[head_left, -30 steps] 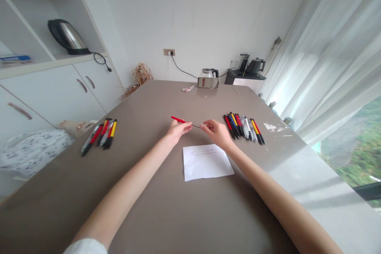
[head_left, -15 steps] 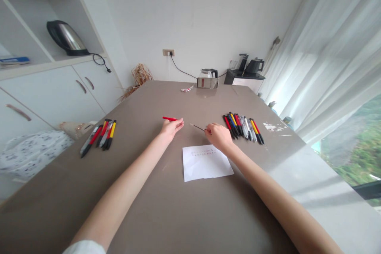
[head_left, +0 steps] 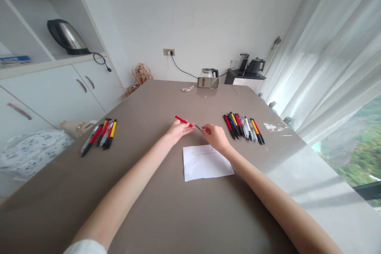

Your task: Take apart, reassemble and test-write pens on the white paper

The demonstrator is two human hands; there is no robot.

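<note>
My left hand (head_left: 178, 130) is closed on a red pen barrel (head_left: 182, 119) that points up and to the left. My right hand (head_left: 215, 135) pinches a thin dark pen refill (head_left: 197, 127) whose tip meets the open end of the red barrel. Both hands hover just above the brown table (head_left: 154, 190), beyond a white sheet of paper (head_left: 206, 162) with a line of writing. A row of several pens (head_left: 244, 126) lies right of my right hand. Another group of several pens (head_left: 101, 134) lies far to the left.
A phone (head_left: 208, 82) stands propped at the table's far end beside a small wrapper (head_left: 187, 88). Kettles sit on a stand (head_left: 247, 75) behind it and on the left shelf (head_left: 67, 37). White curtains hang on the right.
The hands had drawn apart, the red barrel and the refill separated. Now they have come back together, and the refill's tip meets the barrel's end.
</note>
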